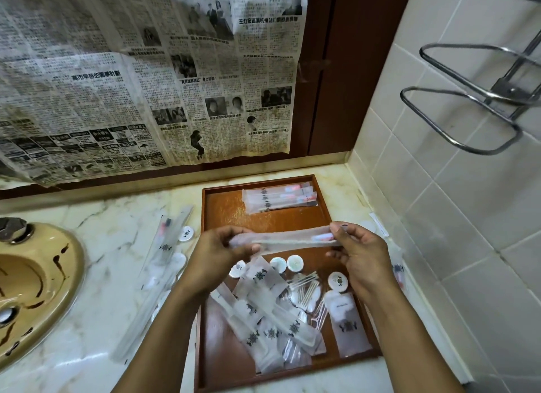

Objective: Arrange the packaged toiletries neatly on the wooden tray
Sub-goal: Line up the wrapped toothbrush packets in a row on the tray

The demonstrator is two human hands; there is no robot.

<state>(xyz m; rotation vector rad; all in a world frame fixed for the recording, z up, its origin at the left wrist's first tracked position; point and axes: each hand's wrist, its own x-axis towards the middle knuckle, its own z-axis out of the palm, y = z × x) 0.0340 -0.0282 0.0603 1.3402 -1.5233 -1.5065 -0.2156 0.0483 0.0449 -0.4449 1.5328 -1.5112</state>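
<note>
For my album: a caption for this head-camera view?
The left hand and right hand hold a long packet over the tray.

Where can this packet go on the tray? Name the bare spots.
Bare wood on the tray: the band between the stacked toothbrush packets and the held packet, plus the near left corner. Crowded: the packet pile across the near half.

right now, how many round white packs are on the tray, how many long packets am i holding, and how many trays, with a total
round white packs on the tray: 4 in plain view
long packet, pinched between left hand and right hand: 1
wooden tray: 1
total: 6
</note>
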